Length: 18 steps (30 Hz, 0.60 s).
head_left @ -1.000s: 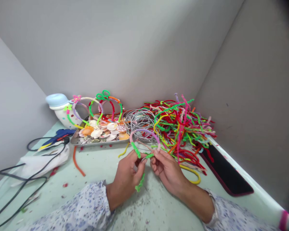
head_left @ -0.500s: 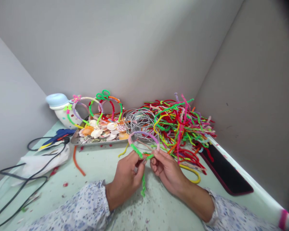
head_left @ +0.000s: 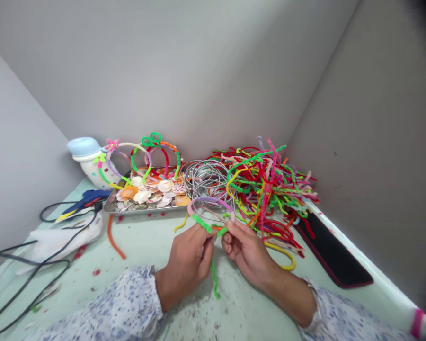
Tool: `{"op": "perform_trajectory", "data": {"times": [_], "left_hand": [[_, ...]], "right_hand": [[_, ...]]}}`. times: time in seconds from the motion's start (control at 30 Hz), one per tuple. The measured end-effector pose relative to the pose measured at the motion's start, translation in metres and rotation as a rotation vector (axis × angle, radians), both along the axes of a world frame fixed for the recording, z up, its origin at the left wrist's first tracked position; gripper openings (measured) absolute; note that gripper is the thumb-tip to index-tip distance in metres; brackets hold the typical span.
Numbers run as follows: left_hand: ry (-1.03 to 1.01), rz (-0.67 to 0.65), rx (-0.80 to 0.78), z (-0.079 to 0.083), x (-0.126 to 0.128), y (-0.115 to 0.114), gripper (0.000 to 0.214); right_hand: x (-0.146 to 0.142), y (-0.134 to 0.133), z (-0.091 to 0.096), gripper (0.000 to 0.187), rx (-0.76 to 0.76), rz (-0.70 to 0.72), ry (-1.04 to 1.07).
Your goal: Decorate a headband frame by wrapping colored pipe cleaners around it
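Note:
Between my hands is a headband (head_left: 211, 201) wrapped in purple, pink and green fuzzy pipe cleaner, its arch pointing away from me. My left hand (head_left: 187, 255) is closed around the green-wrapped left end, thumb against the fingers. With thumb and finger, my right hand (head_left: 246, 251) pinches the right end, where pink meets green. A loose green pipe cleaner tail (head_left: 215, 279) hangs below the left hand. Just where it joins the headband is hidden by my fingers.
A metal tray (head_left: 149, 211) holds shells, with finished-looking headbands (head_left: 156, 147) standing in it. Beside it lie bare metal hoops (head_left: 208, 177) and a heap of pipe cleaners (head_left: 266, 182). A white bottle (head_left: 92, 163), a black cable (head_left: 17, 284) and a dark flat case (head_left: 337, 253) lie around.
The headband has tipped slightly lower, its arch nearer the table. The green tail now hangs longer and a little further right. Both hands keep their grip.

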<state>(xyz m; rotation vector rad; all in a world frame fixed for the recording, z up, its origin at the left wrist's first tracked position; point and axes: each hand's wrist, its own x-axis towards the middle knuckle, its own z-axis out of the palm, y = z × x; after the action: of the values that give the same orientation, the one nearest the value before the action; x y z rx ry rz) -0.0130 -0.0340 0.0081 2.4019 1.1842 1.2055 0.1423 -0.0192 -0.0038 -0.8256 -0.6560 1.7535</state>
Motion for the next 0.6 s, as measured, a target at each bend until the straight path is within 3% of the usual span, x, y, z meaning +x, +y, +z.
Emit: {"op": "perform_trajectory", "data": {"times": [0.2, 0.4, 0.5, 0.6], "left_hand": [[0.008, -0.014, 0.051, -0.002, -0.001, 0.002, 0.028], [-0.241, 0.102, -0.246, 0.001, 0.005, 0.007, 0.009], [-0.367, 0.112, -0.388, 0.003, 0.003, 0.011, 0.012], [-0.425, 0.135, -0.386, 0.007, -0.001, 0.012, 0.021]], "right_hand": [[-0.001, 0.000, -0.001, 0.029, 0.003, 0.005, 0.022], [0.001, 0.006, -0.001, 0.024, 0.025, -0.123, 0.126], [0.002, 0.009, -0.002, 0.023, 0.021, -0.165, 0.129], [0.003, 0.009, -0.004, 0.023, 0.019, -0.165, 0.114]]}}
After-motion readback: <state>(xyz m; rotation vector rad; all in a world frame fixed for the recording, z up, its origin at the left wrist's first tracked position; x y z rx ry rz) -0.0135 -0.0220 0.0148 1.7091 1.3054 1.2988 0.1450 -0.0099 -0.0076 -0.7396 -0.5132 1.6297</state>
